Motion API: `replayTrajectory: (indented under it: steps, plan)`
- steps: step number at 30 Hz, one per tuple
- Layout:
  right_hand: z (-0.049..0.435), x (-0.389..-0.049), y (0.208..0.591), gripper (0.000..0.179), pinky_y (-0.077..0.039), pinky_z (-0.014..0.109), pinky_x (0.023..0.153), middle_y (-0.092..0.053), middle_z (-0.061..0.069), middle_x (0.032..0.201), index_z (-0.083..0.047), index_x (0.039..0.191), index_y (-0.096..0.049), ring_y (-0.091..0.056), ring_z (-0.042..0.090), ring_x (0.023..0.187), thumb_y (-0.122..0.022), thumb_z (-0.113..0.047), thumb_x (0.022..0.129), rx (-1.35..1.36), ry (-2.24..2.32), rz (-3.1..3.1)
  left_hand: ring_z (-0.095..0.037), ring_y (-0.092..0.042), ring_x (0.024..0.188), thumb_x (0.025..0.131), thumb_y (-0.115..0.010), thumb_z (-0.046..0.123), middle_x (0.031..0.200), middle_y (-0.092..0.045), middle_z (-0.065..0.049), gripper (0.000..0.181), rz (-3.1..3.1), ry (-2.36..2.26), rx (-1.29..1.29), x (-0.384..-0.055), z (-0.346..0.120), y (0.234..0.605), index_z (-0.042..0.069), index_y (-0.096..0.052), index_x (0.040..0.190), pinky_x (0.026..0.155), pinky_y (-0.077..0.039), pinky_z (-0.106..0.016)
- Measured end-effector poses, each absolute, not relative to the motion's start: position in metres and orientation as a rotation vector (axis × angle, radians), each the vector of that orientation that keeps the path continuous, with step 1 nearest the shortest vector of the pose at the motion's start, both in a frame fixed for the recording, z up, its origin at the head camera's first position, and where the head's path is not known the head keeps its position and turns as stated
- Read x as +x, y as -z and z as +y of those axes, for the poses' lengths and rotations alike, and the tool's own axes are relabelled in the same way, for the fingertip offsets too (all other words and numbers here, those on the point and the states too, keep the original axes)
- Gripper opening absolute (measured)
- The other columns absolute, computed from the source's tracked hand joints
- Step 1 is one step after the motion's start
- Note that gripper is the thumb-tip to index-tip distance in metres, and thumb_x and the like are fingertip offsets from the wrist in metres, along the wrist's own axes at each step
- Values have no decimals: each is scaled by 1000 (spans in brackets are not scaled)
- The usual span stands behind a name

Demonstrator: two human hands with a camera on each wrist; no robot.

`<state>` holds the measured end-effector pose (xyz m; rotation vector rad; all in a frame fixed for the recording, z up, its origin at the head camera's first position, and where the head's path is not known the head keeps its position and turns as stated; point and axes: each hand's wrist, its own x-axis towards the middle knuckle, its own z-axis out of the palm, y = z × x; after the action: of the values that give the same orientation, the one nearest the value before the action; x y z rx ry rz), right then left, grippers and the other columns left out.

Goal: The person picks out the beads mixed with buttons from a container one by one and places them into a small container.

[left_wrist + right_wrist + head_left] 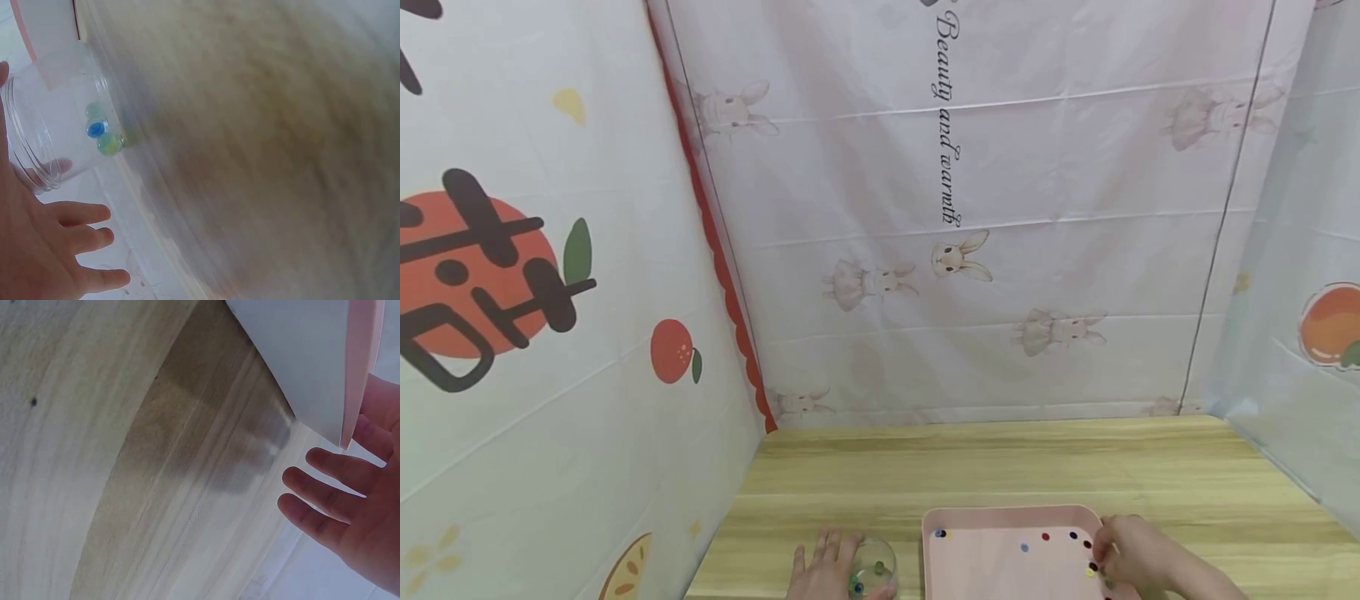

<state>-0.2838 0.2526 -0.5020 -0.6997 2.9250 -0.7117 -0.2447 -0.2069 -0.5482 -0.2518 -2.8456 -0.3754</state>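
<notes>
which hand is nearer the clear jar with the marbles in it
Left. The left hand holds the clear jar, while the right hand is farther off, at the right edge of the pink tray.

From the head we look forward and down, over the wooden table [985, 467] toward the printed cloth [1060, 183], from farthest off; from the left wrist we look sideways at the clear jar [59, 112], close up, our picture turned on its side; from the right wrist we face the pink tray [358, 362] from outside, near and tilted; we share the jar between head and left wrist, the tray between head and right wrist.
</notes>
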Motion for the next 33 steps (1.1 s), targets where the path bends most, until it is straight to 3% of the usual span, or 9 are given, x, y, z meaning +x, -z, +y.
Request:
replayTrajectory:
  steps: [4,7,9,18,22,26,28,30,33]
  plan:
    - [253,-280,505,19,-54,32,72,-71,4,93,-21,72,-69,-66,24,90,-69,-2,67,-682,739,2936,-46,-48,132,73,-52,88,137,-56,-24,94,-2844,374,-250,-246,-207,548,17,-55,134,99,-30,-78]
    - [254,-279,508,20,-41,22,58,-65,-3,82,-20,72,-69,-52,5,69,-68,-1,66,-673,799,2893,-46,-47,133,73,-52,88,138,-56,-24,94,-2854,390,-238,-246,-206,548,17,-54,134,100,-29,-78]
    - [254,-279,509,19,-39,22,56,-60,-7,74,-18,74,-69,-45,1,63,-67,0,67,-683,835,2863,-47,-47,133,74,-51,88,139,-55,-25,93,-2859,399,-238,-245,-206,547,18,-54,134,100,-28,-79]
    - [257,-285,505,16,-44,21,57,-64,-10,75,-16,77,-71,-48,-1,65,-68,0,73,-834,801,2902,-48,-46,134,76,-51,87,140,-53,-26,92,-2872,419,-241,-245,-205,547,17,-53,135,100,-26,-80]
    - [255,-287,499,19,-50,27,65,-72,16,101,-18,79,-71,-67,22,87,-68,0,75,-809,783,2942,-47,-46,134,75,-51,87,140,-53,-26,92,-2877,416,-242,-246,-205,547,17,-53,135,100,-26,-80]
    - [253,-288,492,15,-53,32,73,-60,38,122,-19,82,-70,-63,48,107,-71,-5,77,-783,819,2949,-47,-47,132,75,-52,86,139,-54,-25,93,-2867,411,-247,-245,-205,547,16,-54,135,99,-27,-80]
    - [252,-287,489,13,-49,27,70,-56,40,126,-20,82,-70,-65,45,105,-71,-7,79,-771,842,2946,-48,-47,132,75,-52,87,139,-54,-25,93,-2867,416,-246,-245,-205,546,16,-54,135,99,-27,-80]
    - [251,-286,487,11,-46,24,67,-57,39,127,-19,84,-70,-69,31,90,-70,-8,81,-773,896,2927,-48,-47,132,75,-52,86,139,-54,-26,93,-2870,421,-246,-245,-204,546,15,-54,135,99,-27,-81]
    - [250,-284,486,8,-40,21,62,-56,39,128,-17,88,-71,-61,7,68,-69,-9,85,-799,1003,2881,-48,-47,132,76,-51,87,139,-54,-26,93,-2875,422,-247,-245,-205,547,15,-53,135,99,-27,-80]
